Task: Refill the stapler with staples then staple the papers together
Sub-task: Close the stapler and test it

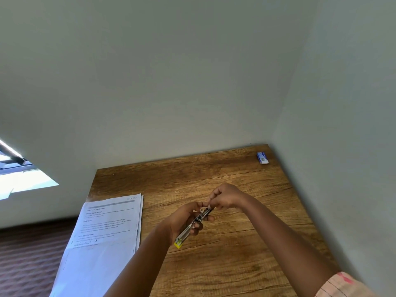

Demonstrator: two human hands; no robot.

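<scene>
Both arms are stretched out in front, hands meeting in the middle. The left hand (186,219) is curled closed, palm kinda turned inward, fingers wrapped tight and thumb up on top. The right hand (225,197) sits just beyond it, wrist bent, fingertips pinched together right against the left thumb. A pinkish sleeve (342,286) shows on the right arm.
</scene>
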